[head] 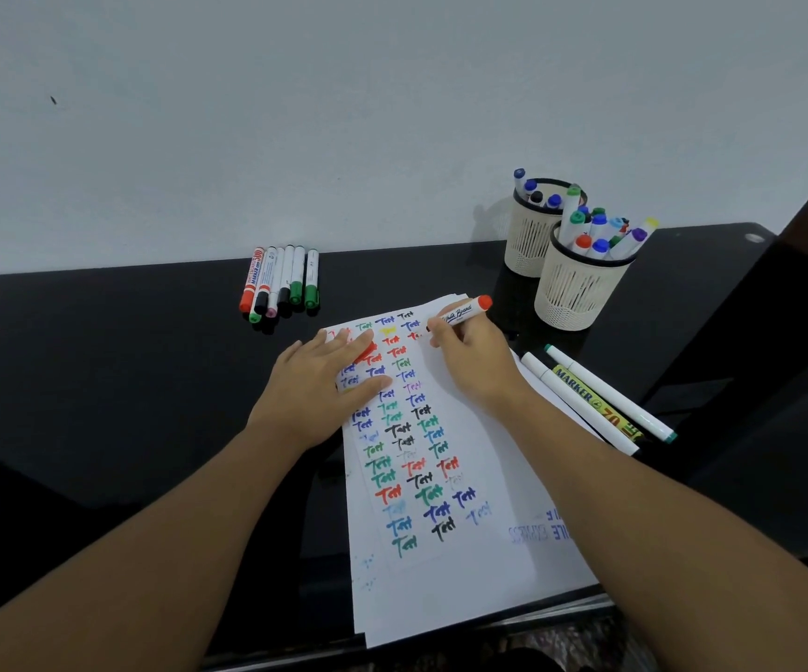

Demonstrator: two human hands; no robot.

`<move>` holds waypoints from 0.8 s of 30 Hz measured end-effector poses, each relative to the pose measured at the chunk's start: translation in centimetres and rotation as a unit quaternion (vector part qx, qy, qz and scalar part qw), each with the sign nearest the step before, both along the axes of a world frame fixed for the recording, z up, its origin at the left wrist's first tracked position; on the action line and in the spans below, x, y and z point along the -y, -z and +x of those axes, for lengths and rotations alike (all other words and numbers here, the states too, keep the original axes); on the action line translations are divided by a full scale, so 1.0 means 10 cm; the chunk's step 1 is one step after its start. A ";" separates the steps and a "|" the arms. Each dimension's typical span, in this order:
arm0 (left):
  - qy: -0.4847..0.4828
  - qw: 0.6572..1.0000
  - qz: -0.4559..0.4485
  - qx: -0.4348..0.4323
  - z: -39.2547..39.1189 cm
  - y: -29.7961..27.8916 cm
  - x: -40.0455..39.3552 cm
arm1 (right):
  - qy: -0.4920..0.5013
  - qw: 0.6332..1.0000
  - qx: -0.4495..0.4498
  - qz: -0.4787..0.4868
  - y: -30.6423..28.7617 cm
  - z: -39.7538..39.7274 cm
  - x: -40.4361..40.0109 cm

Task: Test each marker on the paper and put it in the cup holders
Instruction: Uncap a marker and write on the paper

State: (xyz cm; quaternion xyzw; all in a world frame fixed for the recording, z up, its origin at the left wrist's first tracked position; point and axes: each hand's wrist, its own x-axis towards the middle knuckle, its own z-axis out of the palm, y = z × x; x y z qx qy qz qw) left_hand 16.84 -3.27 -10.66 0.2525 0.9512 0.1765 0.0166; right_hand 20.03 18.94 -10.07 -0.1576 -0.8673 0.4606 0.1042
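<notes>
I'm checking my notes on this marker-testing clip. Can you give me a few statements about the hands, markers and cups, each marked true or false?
1. The right hand grips a red-capped marker. True.
2. The left hand holds a green marker. False: it lies flat on the paper.
3. Both cups hold markers. True.
4. The row of markers near the wall stands upright. False: they lie on the desk.
5. The paper is blank. False: it carries many coloured test marks.
</notes>
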 end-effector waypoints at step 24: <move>-0.001 1.000 0.006 0.003 0.01 -0.01 0.00 | 0.013 1.000 0.011 0.024 -0.03 0.02 0.02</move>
